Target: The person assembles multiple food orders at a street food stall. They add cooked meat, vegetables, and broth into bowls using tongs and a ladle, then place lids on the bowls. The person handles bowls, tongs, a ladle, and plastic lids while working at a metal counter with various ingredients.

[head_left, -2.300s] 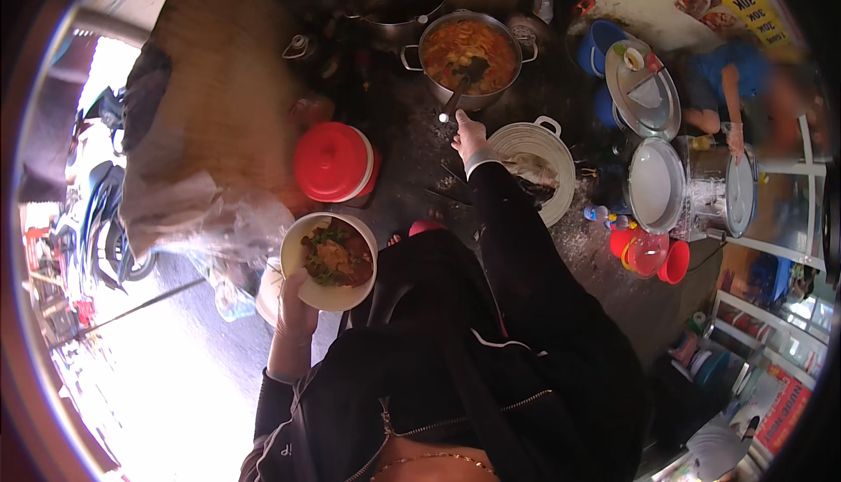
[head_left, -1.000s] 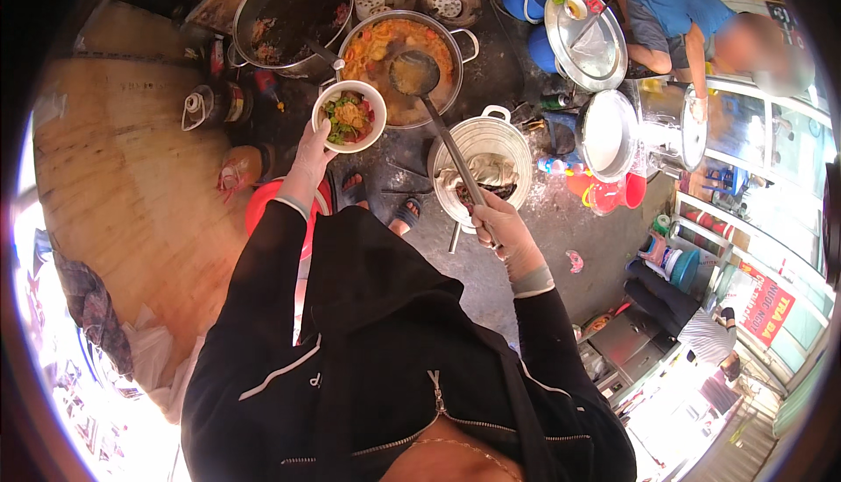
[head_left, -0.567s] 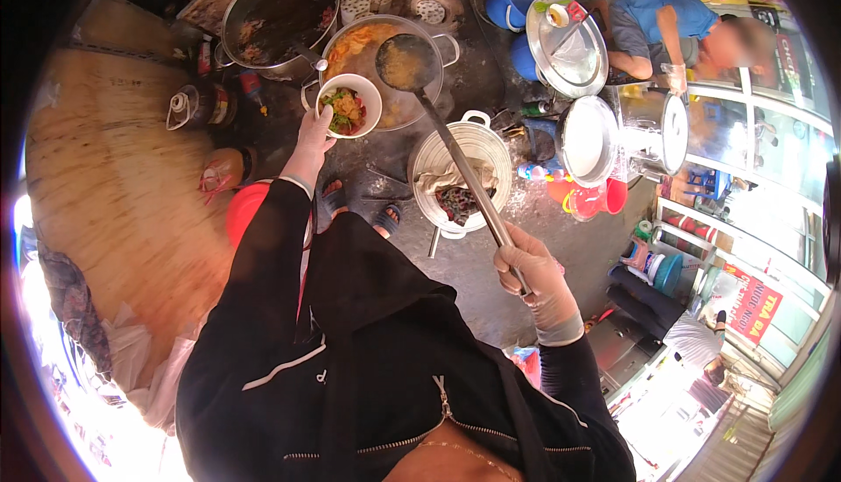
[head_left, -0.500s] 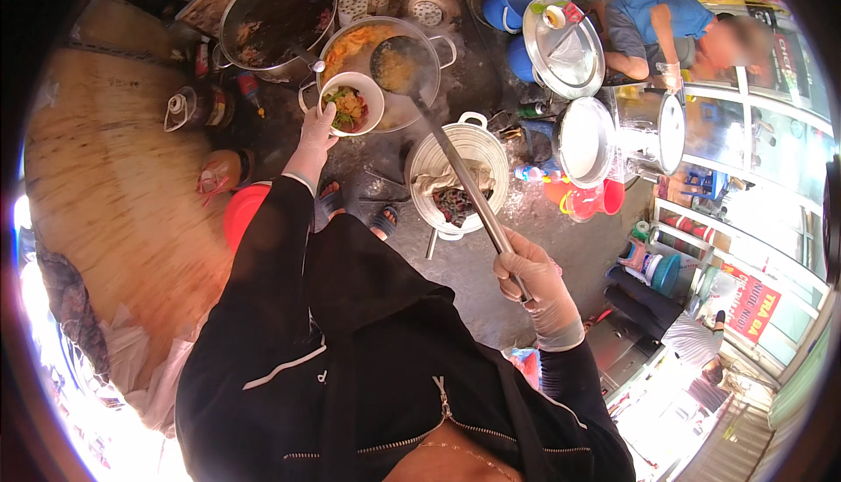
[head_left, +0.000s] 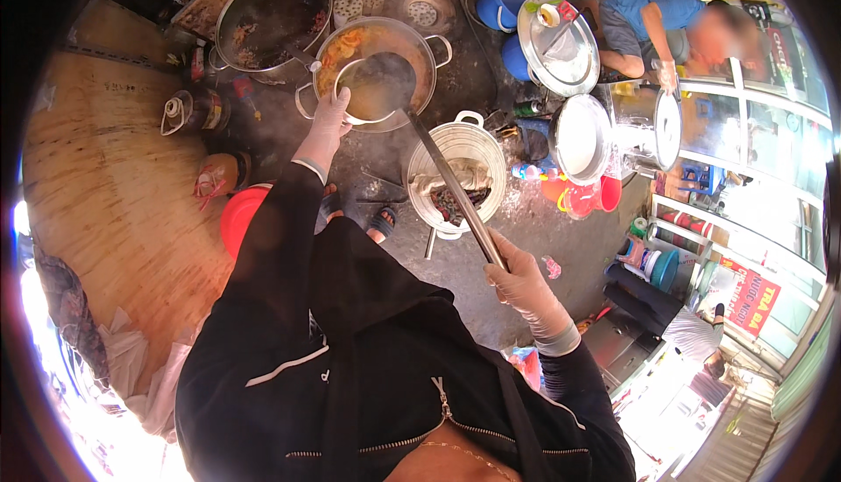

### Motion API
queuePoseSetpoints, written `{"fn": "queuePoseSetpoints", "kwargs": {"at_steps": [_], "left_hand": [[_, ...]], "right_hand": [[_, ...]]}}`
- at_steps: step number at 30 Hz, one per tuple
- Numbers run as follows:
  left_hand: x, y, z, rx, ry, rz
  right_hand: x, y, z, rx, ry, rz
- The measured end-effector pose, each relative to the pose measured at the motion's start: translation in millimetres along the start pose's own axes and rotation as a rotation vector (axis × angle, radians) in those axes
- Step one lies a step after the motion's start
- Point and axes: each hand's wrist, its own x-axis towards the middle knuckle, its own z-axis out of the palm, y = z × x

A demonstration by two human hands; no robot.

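My left hand (head_left: pixel 326 127), in a clear glove, grips a white bowl (head_left: pixel 357 119) by its near left side, above a large steaming pot (head_left: pixel 431 60) of orange broth. The dark cup of a long-handled ladle (head_left: pixel 455 186) is over the bowl and covers much of it. Yellowish broth shows beneath the ladle's cup; whether it is pouring I cannot tell. Gloved too, my right hand (head_left: pixel 530 288) is closed round the upper end of the metal handle.
A pot of dark liquid (head_left: pixel 263 31) stands at the far left. Nearer are a light metal pot (head_left: pixel 420 154) with a cloth and dark pieces inside, and a red tub (head_left: pixel 241 219). To the right are a round metal tray (head_left: pixel 561 66), a seated person (head_left: pixel 661 22) and a white-filled pot (head_left: pixel 583 140).
The ladle's cup has come left from over the broth to above the bowl. The bowl has moved slightly right and up, and my right hand has shifted a little left.
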Motion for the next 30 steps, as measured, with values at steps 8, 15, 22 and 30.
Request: {"fn": "queuePoseSetpoints", "kwargs": {"at_steps": [8,15,22,30], "left_hand": [[-2.2,-6.3,-8.2,-0.155,-0.065,-0.046],[-6.9,-5.0,-12.8,-0.24,-0.086,-0.016],[0.7,-13.3,-29.4,-0.345,-0.212,0.042],[-18.4,-5.4,-46.8,-0.276,-0.16,0.046]], "right_hand": [[-6.2,15.3,4.0,-0.905,0.265,-0.304],[-16.8,7.7,8.3,-1.29,0.365,-0.27],[-15.4,21.8,7.4,-0.72,0.376,-0.408],[30.9,27.9,16.5,-0.434,0.387,-0.344]]}}
